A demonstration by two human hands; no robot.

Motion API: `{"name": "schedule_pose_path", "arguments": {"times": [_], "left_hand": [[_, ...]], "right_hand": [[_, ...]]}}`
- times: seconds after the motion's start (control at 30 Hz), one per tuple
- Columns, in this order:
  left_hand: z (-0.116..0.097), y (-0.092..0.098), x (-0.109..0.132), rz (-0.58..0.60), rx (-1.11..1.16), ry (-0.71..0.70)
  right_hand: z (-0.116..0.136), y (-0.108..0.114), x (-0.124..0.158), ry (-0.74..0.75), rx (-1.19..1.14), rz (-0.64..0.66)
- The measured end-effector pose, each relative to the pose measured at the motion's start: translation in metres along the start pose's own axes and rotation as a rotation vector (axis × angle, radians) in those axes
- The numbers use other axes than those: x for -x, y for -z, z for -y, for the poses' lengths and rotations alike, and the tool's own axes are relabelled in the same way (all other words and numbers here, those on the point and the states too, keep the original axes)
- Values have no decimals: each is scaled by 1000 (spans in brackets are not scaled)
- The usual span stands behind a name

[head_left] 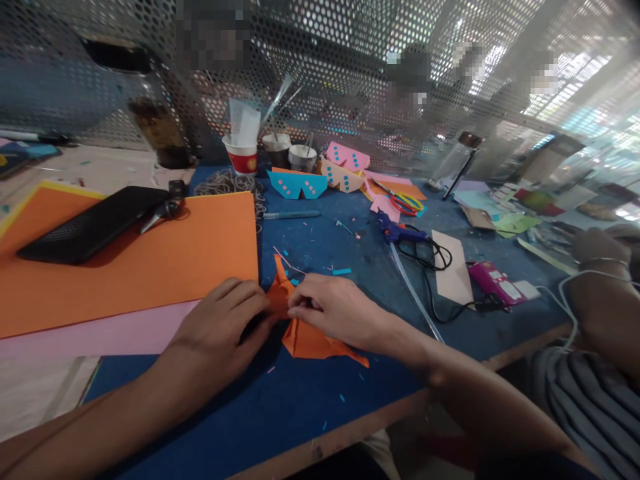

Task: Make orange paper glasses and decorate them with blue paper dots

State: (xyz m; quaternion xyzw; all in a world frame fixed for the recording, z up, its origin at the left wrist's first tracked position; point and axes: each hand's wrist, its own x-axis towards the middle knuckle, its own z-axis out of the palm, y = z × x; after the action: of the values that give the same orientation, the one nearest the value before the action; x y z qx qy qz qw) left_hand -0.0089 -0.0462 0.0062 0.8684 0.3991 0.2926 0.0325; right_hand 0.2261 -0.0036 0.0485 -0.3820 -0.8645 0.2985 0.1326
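A folded orange paper piece [307, 337] lies on the blue table top [260, 400] in front of me. My left hand [220, 327] pinches its left side with curled fingers. My right hand [335, 310] presses and pinches the same piece from the right, fingertips meeting the left hand's at the fold. One pointed flap sticks up behind the fingers, and another spreads out toward me below my right wrist.
Large orange sheet [150, 260] over pink sheet [100, 337] at left, with a black phone [90, 223] on it. Blue glue gun [400, 233], scissors [405, 203], finished paper shapes [320, 173] and cups [245, 157] lie further back. Another person's arm [600, 293] rests at right.
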Motion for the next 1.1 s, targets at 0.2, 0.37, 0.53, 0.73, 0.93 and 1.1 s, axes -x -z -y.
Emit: {"name": "schedule_pose_path", "arguments": {"times": [0.2,0.37,0.53,0.73,0.93,1.1], "left_hand": [[-2,2,-3,25,-25,31],[-2,1,-4,35,-33,50],[-3,0,-4,34,-27,61],[-2,2,-5,39,-16,60],[-1,1,-2,49,68,96],[0,2,1,57,129,119]], "right_hand": [[3,3,0,-17,2,16],[0,1,0,-15,-5,13],[-2,-1,-1,-16,7,5],[-1,-1,-2,-17,1,2],[-1,-3,-1,-31,-9,-17],[-1,-5,-1,-26,-16,-20]]}}
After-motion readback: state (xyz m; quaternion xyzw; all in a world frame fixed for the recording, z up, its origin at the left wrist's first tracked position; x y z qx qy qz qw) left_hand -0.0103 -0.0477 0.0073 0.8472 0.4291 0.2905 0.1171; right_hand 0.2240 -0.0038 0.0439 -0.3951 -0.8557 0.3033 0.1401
